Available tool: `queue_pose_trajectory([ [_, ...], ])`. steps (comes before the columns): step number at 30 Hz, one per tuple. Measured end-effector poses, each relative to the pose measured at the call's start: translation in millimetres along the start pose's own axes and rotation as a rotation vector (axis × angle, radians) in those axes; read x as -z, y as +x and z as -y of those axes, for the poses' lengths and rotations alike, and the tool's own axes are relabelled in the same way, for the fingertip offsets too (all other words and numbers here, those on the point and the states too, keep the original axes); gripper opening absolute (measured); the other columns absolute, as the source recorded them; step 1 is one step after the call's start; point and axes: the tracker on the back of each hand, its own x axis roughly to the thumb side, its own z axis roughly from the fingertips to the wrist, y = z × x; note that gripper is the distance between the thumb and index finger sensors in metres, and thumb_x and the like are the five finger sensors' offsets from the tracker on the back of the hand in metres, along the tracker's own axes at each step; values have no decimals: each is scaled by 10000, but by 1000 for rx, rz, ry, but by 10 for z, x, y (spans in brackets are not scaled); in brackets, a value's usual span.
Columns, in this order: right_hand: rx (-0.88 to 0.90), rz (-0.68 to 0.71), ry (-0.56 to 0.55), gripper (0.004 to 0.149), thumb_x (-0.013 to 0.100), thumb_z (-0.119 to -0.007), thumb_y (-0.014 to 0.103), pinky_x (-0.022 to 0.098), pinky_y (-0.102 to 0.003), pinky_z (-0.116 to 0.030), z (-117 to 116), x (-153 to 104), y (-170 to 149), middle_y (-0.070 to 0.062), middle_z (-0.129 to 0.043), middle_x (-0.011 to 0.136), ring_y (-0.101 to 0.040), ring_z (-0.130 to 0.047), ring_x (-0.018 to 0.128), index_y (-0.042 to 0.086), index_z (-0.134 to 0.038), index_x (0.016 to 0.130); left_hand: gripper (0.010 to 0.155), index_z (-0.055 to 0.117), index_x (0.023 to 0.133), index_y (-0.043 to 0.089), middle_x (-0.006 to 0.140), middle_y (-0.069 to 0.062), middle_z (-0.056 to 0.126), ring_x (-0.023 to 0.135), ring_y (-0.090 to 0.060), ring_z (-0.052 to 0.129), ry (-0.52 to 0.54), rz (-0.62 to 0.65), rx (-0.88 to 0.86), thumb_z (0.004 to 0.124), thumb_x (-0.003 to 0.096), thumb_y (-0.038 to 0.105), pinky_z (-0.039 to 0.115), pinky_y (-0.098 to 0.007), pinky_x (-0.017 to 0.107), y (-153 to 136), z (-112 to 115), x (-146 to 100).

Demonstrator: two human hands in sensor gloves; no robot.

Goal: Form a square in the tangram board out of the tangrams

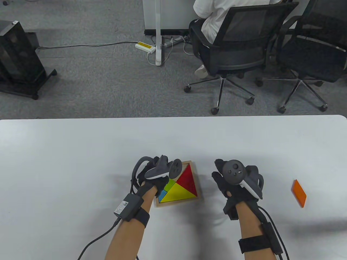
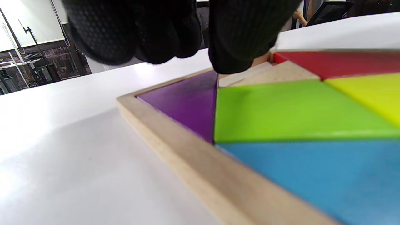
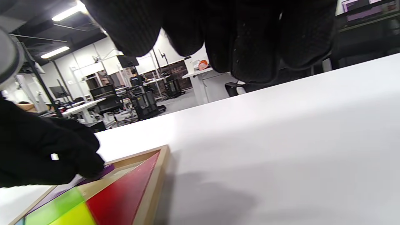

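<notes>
I see the tangram board (image 1: 197, 187) on the white surface (image 1: 81, 162), partly under my left hand (image 1: 151, 176). Red piece (image 1: 188, 180), yellow piece (image 1: 177, 193), green piece (image 2: 281, 112), blue piece (image 2: 328, 175) and purple piece (image 2: 187, 103) all sit flat in the tray. A bare wooden gap shows just past the left fingers (image 2: 231, 47), between purple, green and red.

Left fingers curl down over the far left part of the board; one fingertip touches the edge of the purple piece. I cannot tell whether it presses or pinches, nor the hand's state.

Right hand (image 1: 238, 184) hovers over bare surface just right of the board, fingers (image 3: 256, 40) loosely curled, holding nothing.

Orange piece (image 1: 298, 193) lies on the surface well to the right of the right fingers, apart from the board.
</notes>
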Motion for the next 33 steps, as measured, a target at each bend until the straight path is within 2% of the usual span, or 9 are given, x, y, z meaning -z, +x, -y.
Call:
queue_pose_trajectory([
  [5, -111, -96, -15, 638, 519, -781, 380, 683, -689, -636, 278, -4, -255, -256, -622, 1114, -522, -752, 921, 149, -628, 1093, 433, 878, 930, 228, 1055, -210, 741, 817, -421, 864, 20, 20, -40, 800, 514, 316, 845, -508, 534, -1, -48, -38],
  [9, -148, -202, 8, 688, 518, -790, 380, 702, -710, -590, 485, 7, -606, -268, -523, 1157, -546, -660, 982, 189, -541, 1131, 460, 850, 959, 218, 1060, -210, 740, 825, -425, 863, 33, 22, -73, 797, 514, 321, 846, -506, 535, -38, -89, -63],
  [13, -173, -267, 9, 713, 512, -803, 377, 703, -716, -584, 563, 8, -963, -267, -497, 1166, -550, -635, 1000, 198, -514, 1138, 466, 844, 967, 215, 1059, -213, 745, 829, -430, 865, 41, 35, -104, 797, 515, 321, 847, -508, 533, -8, -117, -64],
  [22, -213, -408, 72, 746, 494, -843, 347, 698, -712, -607, 422, 30, -1726, -251, -497, 1168, -537, -647, 1006, 211, -491, 1138, 478, 835, 976, 213, 1059, -211, 750, 830, -429, 869, 55, 51, -104, 800, 513, 328, 851, -508, 530, 31, -153, -101],
  [28, -250, -463, 125, 745, 489, -859, 308, 701, -704, -620, 256, 57, -2023, -242, -506, 1166, -525, -667, 1006, 221, -491, 1131, 483, 830, 980, 211, 1059, -214, 749, 830, -430, 870, 57, 50, -108, 800, 513, 330, 853, -506, 530, 21, -162, -129],
  [33, -274, -529, 225, 757, 493, -858, 301, 711, -694, -622, 51, 76, -2274, -251, -489, 1171, -524, -657, 1027, 233, -463, 1135, 485, 829, 982, 207, 1059, -214, 749, 830, -431, 870, 53, 44, -114, 799, 513, 329, 853, -506, 529, -1, -153, -150],
])
